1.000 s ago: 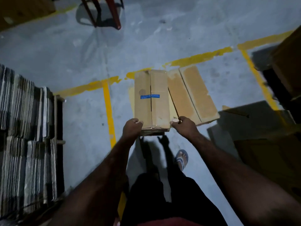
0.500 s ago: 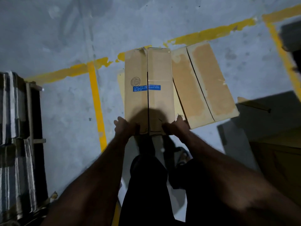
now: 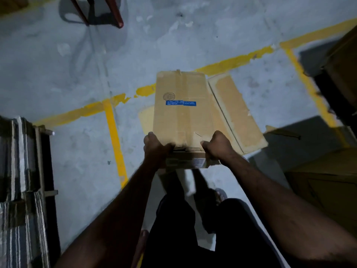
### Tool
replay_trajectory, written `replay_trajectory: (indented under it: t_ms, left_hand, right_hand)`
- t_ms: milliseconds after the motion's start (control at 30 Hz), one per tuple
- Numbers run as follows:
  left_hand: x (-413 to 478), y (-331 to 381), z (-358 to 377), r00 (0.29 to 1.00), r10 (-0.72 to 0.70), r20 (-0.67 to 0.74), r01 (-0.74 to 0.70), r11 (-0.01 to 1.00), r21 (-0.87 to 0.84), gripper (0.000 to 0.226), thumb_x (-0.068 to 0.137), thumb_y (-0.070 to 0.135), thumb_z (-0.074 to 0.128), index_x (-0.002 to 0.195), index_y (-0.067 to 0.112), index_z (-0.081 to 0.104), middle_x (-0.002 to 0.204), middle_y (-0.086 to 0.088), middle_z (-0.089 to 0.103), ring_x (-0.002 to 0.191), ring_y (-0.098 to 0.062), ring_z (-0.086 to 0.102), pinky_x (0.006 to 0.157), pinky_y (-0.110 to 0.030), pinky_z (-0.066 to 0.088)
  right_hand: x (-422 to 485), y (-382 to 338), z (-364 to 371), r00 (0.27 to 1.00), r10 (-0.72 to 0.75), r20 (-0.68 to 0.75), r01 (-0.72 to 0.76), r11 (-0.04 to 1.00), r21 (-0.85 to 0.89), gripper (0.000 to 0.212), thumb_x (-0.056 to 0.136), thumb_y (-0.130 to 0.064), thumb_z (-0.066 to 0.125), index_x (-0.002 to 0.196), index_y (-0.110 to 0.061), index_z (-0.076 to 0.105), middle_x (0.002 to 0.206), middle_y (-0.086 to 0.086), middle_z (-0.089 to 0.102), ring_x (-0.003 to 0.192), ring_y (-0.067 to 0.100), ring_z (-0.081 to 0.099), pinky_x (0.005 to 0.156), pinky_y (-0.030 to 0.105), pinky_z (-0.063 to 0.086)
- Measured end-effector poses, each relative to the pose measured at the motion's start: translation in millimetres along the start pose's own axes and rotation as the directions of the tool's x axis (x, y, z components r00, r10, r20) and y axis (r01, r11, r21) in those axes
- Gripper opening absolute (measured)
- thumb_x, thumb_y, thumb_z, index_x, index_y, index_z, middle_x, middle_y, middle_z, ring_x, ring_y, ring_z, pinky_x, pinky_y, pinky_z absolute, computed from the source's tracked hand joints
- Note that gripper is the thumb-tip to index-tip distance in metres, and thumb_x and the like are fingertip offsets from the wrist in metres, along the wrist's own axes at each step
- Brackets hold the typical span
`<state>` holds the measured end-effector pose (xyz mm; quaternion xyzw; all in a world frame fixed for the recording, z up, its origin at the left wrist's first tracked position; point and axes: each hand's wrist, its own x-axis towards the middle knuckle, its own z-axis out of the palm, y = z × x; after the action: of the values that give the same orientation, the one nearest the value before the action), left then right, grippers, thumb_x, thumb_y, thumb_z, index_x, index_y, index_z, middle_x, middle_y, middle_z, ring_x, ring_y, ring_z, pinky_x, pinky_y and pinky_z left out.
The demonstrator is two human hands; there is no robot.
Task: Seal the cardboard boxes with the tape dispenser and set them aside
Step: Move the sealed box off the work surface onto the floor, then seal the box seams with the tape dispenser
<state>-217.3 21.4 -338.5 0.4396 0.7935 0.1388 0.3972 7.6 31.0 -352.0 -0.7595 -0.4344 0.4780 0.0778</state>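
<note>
From the head camera, both arms reach forward and down, and the cardboard box (image 3: pixel 183 111) sits between the two hands, stretching lengthwise away from them. The left hand (image 3: pixel 154 146) is curled round the near left corner of the box, fingers wrapped over its top edge. The right hand (image 3: pixel 217 145) grips the near right corner the same way, knuckles up. The near end face of the box shows just below the hands, with a small printed label on it. A seam runs down the middle of the top away from the hands, and motion blur hides whether tape covers it. Beyond the hands on the top sit a blue label (image 3: pixel 180 103) across the seam and a round stamp (image 3: pixel 169 96) just left of it. Whether the box's far end rests on anything cannot be told. Ahead and right of the right hand, a flat cardboard sheet (image 3: pixel 237 113) lies on the concrete floor (image 3: pixel 77 151), partly under the box. Yellow floor lines (image 3: pixel 114 136) run left of the left hand and beyond the box. Far left of the left hand stands a stack of flattened cartons (image 3: pixel 19 190); right of the right hand are shadowed brown boxes (image 3: pixel 328 180). Red chair legs (image 3: pixel 116 12) stand well beyond both hands. Below the hands, a sandalled foot (image 3: pixel 220 196) shows.
</note>
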Motion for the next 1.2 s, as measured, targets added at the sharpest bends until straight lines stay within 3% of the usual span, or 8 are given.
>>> replay_trajectory:
  t_ms: [167,233,333,600,733,867,1033,1200]
  left_hand:
    - [-30,88,-45,0.99,0.136,-0.022,-0.136,0.99,-0.031,0.065,0.078,0.04,0.082,0.122,0.004,0.05,0.127,-0.016,0.048,0.113,-0.036,0.054,0.097,-0.053,0.05]
    - [-38,135,-61,0.975,0.221,-0.023,-0.221,0.974,-0.039,0.075,0.077,0.043,0.081,0.131,0.002,0.049,0.133,-0.019,0.046,0.12,-0.037,0.051,0.101,-0.052,0.047]
    - [-49,216,-85,0.93,0.367,-0.018,-0.367,0.929,-0.046,0.087,0.077,0.047,0.08,0.141,0.002,0.043,0.141,-0.021,0.042,0.129,-0.039,0.045,0.108,-0.051,0.042]
    - [-144,398,-125,0.636,0.77,-0.056,-0.754,0.605,-0.255,0.083,0.076,0.044,0.076,0.15,0.022,0.045,0.141,-0.003,0.038,0.134,-0.024,0.047,0.116,-0.04,0.039]
    - [-225,465,-101,0.496,0.868,-0.024,-0.813,0.455,-0.364,0.074,0.085,0.033,0.08,0.15,0.021,0.046,0.13,0.006,0.034,0.129,-0.012,0.049,0.113,-0.029,0.039]
    - [-308,512,-53,0.335,0.94,0.059,-0.868,0.333,-0.368,0.082,0.077,0.047,0.077,0.149,0.021,0.048,0.126,0.005,0.034,0.127,-0.016,0.051,0.115,-0.033,0.039]
    - [-392,545,34,0.131,0.973,0.19,-0.934,0.185,-0.306,0.072,0.08,0.055,0.071,0.142,0.023,0.056,0.13,-0.004,0.05,0.122,-0.022,0.052,0.11,-0.039,0.044]
    - [-460,552,120,0.035,0.942,0.335,-0.937,0.148,-0.317,0.074,0.078,0.063,0.061,0.142,0.027,0.056,0.139,-0.004,0.054,0.128,-0.025,0.052,0.105,-0.049,0.049]
  right_hand:
    - [-73,-65,-103,0.984,-0.122,-0.126,0.121,0.993,-0.014,0.052,0.08,-0.032,0.079,0.119,-0.012,0.05,0.11,0.012,0.064,0.098,0.033,0.062,0.078,0.051,0.057]
    - [-105,-91,-147,0.963,-0.188,-0.193,0.192,0.981,-0.001,0.071,0.083,-0.026,0.077,0.146,-0.021,0.044,0.135,0.007,0.058,0.113,0.031,0.059,0.089,0.05,0.055]
    - [-145,-123,-211,0.909,-0.238,-0.343,0.257,0.966,0.01,0.07,0.084,-0.024,0.075,0.148,-0.021,0.047,0.139,0.008,0.058,0.117,0.028,0.059,0.093,0.048,0.053]
    - [-278,-160,-354,0.657,-0.191,-0.729,0.335,0.941,0.055,0.074,0.075,-0.037,0.083,0.141,-0.019,0.055,0.139,0.002,0.06,0.124,0.019,0.057,0.1,0.038,0.049]
    - [-358,-129,-411,0.473,-0.113,-0.874,0.295,0.955,0.037,0.066,0.079,-0.036,0.08,0.138,-0.021,0.056,0.135,0.006,0.062,0.125,0.024,0.054,0.102,0.033,0.042]
    - [-418,-64,-454,0.326,0.011,-0.945,0.247,0.964,0.096,0.074,0.078,-0.04,0.08,0.145,-0.027,0.05,0.143,-0.003,0.056,0.133,0.018,0.049,0.109,0.034,0.04]
    - [-469,38,-481,0.221,0.18,-0.959,0.161,0.963,0.217,0.076,0.077,-0.047,0.081,0.144,-0.027,0.051,0.145,0.001,0.054,0.127,0.025,0.054,0.098,0.049,0.053]
    - [-499,126,-495,0.171,0.337,-0.926,0.024,0.938,0.346,0.072,0.081,-0.048,0.078,0.144,-0.027,0.051,0.143,0.005,0.056,0.118,0.028,0.059,0.087,0.051,0.057]
